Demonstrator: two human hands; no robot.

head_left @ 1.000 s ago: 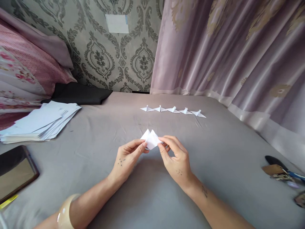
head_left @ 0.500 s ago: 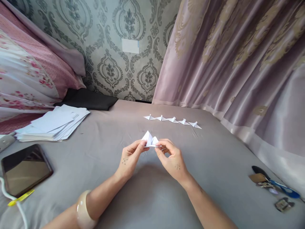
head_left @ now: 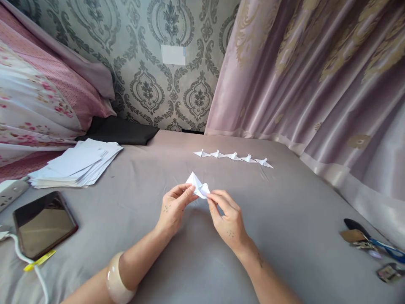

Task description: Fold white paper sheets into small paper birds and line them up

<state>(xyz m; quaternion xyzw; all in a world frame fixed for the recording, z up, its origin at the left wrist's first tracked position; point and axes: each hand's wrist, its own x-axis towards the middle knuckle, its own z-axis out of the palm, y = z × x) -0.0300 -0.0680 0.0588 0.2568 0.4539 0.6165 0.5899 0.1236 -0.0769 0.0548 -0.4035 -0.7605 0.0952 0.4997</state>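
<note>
A small folded white paper piece (head_left: 196,185), with a tall pointed flap at its left and a smaller raised fold at its right, is held up between both hands. My left hand (head_left: 172,207) pinches its left side between thumb and fingers. At the lower right corner, the thumb and index finger of my right hand (head_left: 229,217) grip the paper. Beyond the hands, several small folded paper birds (head_left: 234,156) stand in a row on the grey sheet (head_left: 152,169), their wing tips close together or touching.
A stack of white paper (head_left: 76,164) lies at the left, near a black folded item (head_left: 118,130). Closer are a tablet or phone (head_left: 46,223), a white cable (head_left: 31,261) and a power strip (head_left: 12,193). Keys (head_left: 362,245) and blue-handled scissors (head_left: 387,249) lie at the right, beside the curtain (head_left: 300,84).
The paper has tilted, its right side dropping lower and its right fold turning. My right hand has shifted slightly down with it. The view has moved a little to the left.
</note>
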